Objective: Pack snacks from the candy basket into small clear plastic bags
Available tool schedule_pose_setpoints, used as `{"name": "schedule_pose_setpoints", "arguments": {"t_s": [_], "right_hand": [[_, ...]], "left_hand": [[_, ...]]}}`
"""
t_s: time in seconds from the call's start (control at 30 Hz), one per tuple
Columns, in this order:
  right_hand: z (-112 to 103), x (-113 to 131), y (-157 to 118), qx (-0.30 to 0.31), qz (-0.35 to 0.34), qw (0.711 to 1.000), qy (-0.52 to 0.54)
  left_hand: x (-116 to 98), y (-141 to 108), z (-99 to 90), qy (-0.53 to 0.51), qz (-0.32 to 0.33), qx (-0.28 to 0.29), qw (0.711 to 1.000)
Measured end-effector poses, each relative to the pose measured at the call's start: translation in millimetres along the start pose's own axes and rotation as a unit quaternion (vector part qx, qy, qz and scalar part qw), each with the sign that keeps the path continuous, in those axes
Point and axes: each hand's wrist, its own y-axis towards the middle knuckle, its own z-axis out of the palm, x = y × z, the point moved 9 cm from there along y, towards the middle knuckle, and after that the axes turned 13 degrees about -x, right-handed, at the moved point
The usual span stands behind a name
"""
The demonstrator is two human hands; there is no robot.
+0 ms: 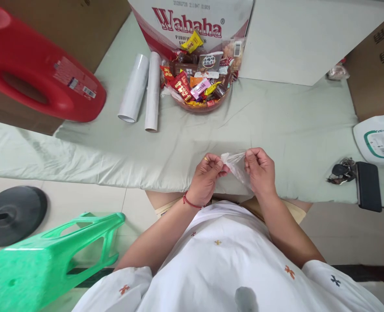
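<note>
1. The crumpled piece of thin, clear plastic (237,162) is at the near edge of the table covered with pale green cloth (286,112). I take it as the centre of the clock; 12 is straight ahead. I cannot tell if it touches the cloth.
2. At 9 o'clock, the left hand (208,173) has its fingers pinched on the whitish end of this plastic. It wears a thin gold ring (206,158) and a red cord bracelet (192,202).
3. At 3 o'clock, the right hand (261,171) grips the other end between thumb and bent fingers. The plastic is stretched from one hand to the other.
4. At 11 o'clock stands a round, brownish see-through bowl (201,109), full of small snacks in colourful wrappers (183,86).
5. At 10 o'clock lie two white rolls (134,89) (152,93), side by side; beyond them is a big red plastic jug (65,73).
6. At 3 o'clock, well apart from the right hand, a bunch of metal keys (341,170) lies just beside a black rectangular phone (369,186).
7. At 8 o'clock, below the table, is a bright green plastic stool (26,268).
</note>
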Motion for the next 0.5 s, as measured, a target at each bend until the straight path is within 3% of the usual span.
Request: {"name": "schedule_pose_setpoints", "arguments": {"t_s": [0.1,0.3,0.5], "right_hand": [[0.6,1.2,-0.1,0.02,0.027,0.999,0.014],[11.6,-8.0,-11.4,0.081,0.009,0.996,-0.044],[17.5,-9.0,-9.9,0.066,-0.009,0.998,0.007]], "left_hand": [[-2.9,1.8,0.1,0.013,0.019,-0.013,1.0],[3.2,-1.2,7.8,-0.001,0.01,-0.012,1.0],[10.7,-2.9,3.7,-0.013,0.002,-0.024,1.0]]}}
